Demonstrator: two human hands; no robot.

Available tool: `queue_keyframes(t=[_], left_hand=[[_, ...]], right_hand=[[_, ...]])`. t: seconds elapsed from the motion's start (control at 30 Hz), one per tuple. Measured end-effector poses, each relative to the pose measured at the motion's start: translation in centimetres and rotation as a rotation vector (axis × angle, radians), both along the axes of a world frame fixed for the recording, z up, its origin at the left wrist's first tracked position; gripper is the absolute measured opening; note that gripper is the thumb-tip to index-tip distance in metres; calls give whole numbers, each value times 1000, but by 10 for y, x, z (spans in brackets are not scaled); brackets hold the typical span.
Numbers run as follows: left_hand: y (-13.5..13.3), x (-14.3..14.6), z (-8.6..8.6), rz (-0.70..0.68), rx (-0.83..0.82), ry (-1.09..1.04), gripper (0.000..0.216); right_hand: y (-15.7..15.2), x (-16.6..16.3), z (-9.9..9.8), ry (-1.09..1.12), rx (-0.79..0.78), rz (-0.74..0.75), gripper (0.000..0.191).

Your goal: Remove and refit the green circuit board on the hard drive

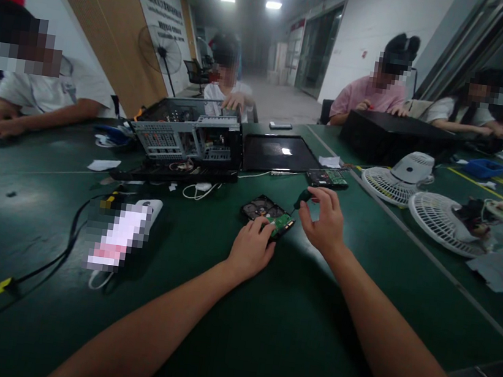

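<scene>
A hard drive (258, 205) lies on the green table with its green circuit board facing up. My left hand (250, 247) grips its near edge, fingers over the board and thumb at the side. Between the fingertips of my right hand (325, 222) is a small dark green screwdriver (303, 199). Its thin shaft slants down to the right end of the board; whether the tip sits in a screw is too small to tell. Another hard drive (327, 178) rests farther back, board side up.
An opened computer case (184, 139) and a black panel (279, 153) stand ahead. White fan parts (444, 221) are at right. A phone (128, 231) and a black cable (72, 230) lie at left. Several people sit around the table, one behind a black case (392, 139).
</scene>
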State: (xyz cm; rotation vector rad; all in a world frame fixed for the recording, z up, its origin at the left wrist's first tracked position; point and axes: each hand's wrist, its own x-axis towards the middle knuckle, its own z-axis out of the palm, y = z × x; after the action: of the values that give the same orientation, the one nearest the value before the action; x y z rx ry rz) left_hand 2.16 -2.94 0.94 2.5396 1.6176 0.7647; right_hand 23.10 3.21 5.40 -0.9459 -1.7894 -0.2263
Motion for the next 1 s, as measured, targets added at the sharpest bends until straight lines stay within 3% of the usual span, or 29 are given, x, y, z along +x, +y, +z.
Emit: queue_keyframes(t=[0.27, 1.0], left_hand=[[2, -1, -4, -5, 17, -5, 41], [1, -1, -1, -7, 10, 5, 41]], right_hand=[[-1, -1, -4, 1, -28, -64, 37], [-1, -1, -2, -45, -4, -54, 43]])
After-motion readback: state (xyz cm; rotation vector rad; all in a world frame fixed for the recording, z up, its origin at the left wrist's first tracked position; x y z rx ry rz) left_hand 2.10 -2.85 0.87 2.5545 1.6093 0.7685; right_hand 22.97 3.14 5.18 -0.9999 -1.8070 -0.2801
